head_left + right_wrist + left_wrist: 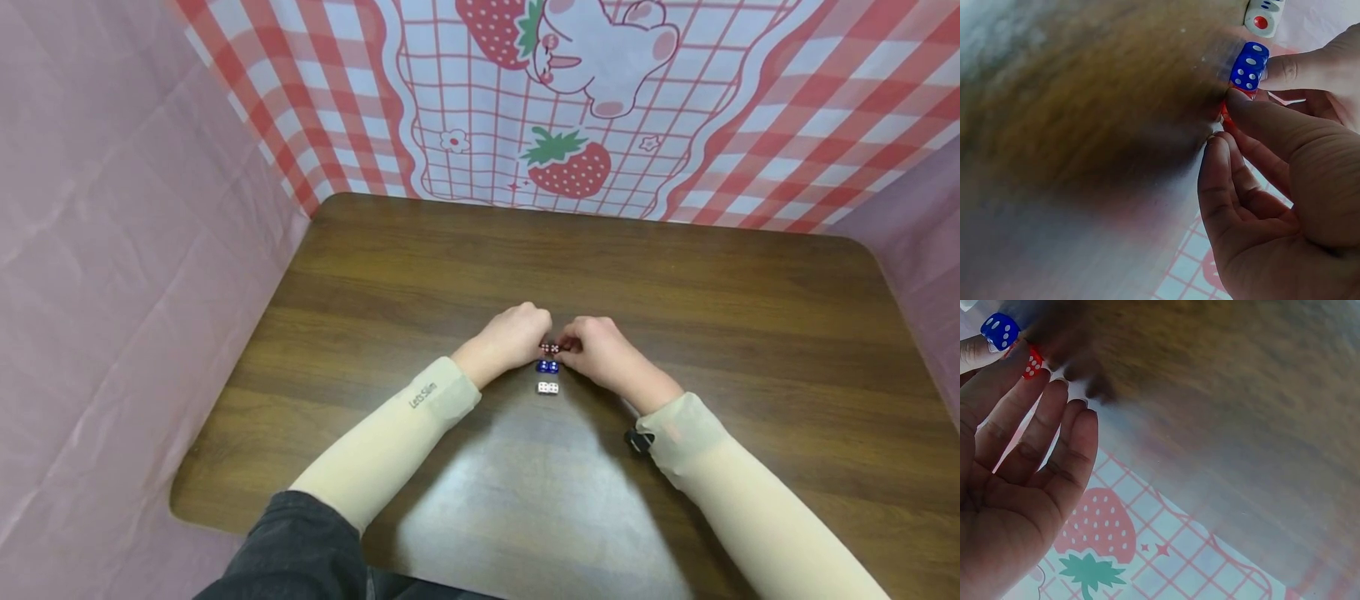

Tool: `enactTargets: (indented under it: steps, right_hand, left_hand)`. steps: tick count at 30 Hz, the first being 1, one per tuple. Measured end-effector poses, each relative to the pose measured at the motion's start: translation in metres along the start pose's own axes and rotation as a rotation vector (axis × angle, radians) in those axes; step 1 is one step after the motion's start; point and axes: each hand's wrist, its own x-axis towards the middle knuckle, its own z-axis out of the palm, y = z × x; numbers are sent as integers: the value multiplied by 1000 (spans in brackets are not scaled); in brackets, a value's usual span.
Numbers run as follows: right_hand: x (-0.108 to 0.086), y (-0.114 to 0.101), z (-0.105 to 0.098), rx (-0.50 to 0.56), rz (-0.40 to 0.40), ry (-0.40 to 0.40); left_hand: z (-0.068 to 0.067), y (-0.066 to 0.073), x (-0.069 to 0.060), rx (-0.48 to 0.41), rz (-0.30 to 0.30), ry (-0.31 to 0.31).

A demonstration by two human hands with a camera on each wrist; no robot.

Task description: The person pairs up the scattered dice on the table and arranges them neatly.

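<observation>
Two red dice [550,348] sit side by side on the wooden table between my hands. My left hand [512,335] pinches the left red die with thumb and forefinger. From the other side, my right hand [602,352] holds the right one between thumb and fingers. Fingers partly cover the red die [1034,364] in the left wrist view. Just nearer to me is a pair of blue dice [547,367], close to both thumbs; a blue die [1250,67] shows large in the right wrist view. Nearest me lies a pair of white dice [548,388], touching neither hand.
The brown wooden table [420,267] has rounded corners. A red-and-white checked cloth with strawberries [570,167] hangs behind its far edge. Pinkish cloth [135,250] hangs at the left, with more at the right. Light reflects off the tabletop's near part.
</observation>
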Motion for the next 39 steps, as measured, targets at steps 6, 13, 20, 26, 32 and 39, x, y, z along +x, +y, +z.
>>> enactTargets:
  steps: [6,13,20,26,32,39]
  right_hand:
    - [0,-1,-1,3,3,-10]
    - [0,1,0,9,-1,-11]
    - [0,3,1,13,5,-11]
    - [-1,3,1,18,10,-12]
    - [-1,1,0,26,10,-16]
    - [-1,1,-1,28,29,-36]
  left_hand:
    - [0,-1,0,-6,13,-11]
    - [0,0,0,-9,6,-14]
    - [1,-1,1,-11,8,-16]
    - [0,-1,1,-14,10,-15]
    - [-1,-1,0,-11,15,-24]
    - [-3,-6,-1,-38,40,-45]
